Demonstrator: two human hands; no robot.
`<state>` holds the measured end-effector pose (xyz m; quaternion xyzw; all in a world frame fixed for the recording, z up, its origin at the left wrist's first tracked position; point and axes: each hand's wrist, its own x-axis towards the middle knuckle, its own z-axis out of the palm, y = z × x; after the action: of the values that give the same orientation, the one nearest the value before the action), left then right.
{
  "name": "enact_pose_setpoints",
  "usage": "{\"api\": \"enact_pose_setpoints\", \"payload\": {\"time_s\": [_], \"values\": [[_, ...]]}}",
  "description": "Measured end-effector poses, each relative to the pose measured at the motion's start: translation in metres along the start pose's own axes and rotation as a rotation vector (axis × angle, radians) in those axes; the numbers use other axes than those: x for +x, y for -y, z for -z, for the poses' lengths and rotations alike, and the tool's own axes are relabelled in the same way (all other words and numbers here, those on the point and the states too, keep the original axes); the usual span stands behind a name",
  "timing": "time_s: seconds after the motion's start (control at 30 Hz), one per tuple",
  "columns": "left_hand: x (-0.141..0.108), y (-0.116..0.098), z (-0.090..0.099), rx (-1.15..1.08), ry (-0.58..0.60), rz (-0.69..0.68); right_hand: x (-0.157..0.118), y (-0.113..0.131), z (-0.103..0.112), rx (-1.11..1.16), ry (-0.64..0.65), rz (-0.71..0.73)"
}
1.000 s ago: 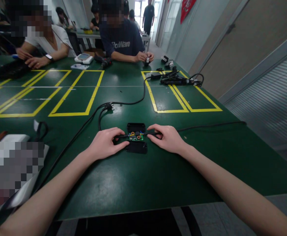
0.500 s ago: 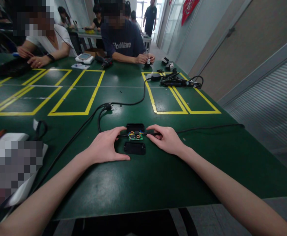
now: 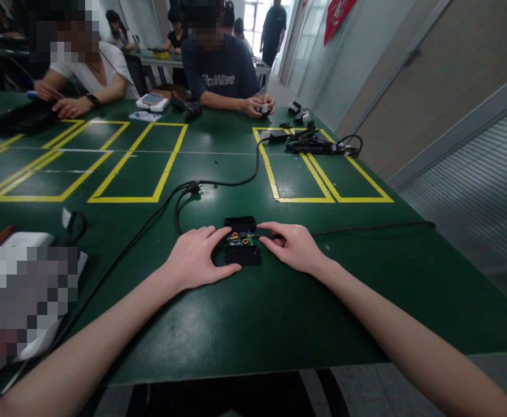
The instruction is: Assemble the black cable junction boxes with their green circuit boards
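A small green circuit board [image 3: 237, 240] with copper-coloured coils and blue and yellow wires lies between two black plastic case halves. The far case half [image 3: 239, 222] sits just beyond it, and the near case half [image 3: 242, 256] lies close along its near side. My left hand [image 3: 197, 258] is spread around the left side of these parts, its thumb against the near half's front edge and its index finger by the board's left end. With thumb and fingers closed, my right hand [image 3: 294, 246] pinches the black cable [image 3: 273, 236] at the board's right end.
A black power cord [image 3: 144, 217] with a plug [image 3: 193, 187] runs across the green table [image 3: 253, 324]. Bundled black cables [image 3: 314, 141] lie at the back right, near yellow tape outlines. A drill [image 3: 190, 110] and two people at work are across the table. A blurred-out object [image 3: 23, 301] stands at left.
The near case half has moved away from me, up against the board, with my left thumb following it. My left fingers have shifted right over the board's left end. My right hand stays put.
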<state>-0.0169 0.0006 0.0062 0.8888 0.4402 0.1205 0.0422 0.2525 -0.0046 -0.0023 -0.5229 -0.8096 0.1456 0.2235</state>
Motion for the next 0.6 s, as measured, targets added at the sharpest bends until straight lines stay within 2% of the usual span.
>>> {"api": "enact_pose_setpoints", "payload": {"time_s": [0.23,0.37,0.6], "values": [[0.000,0.006,0.002,-0.126,-0.058,-0.013,0.000,-0.003,-0.002,0.011,-0.033,0.007],[0.000,0.014,0.003,-0.270,-0.175,-0.026,-0.001,-0.003,-0.001,0.038,-0.088,0.027],[-0.001,0.014,0.004,-0.326,-0.298,-0.085,-0.004,0.001,0.005,0.112,-0.166,0.104]]}}
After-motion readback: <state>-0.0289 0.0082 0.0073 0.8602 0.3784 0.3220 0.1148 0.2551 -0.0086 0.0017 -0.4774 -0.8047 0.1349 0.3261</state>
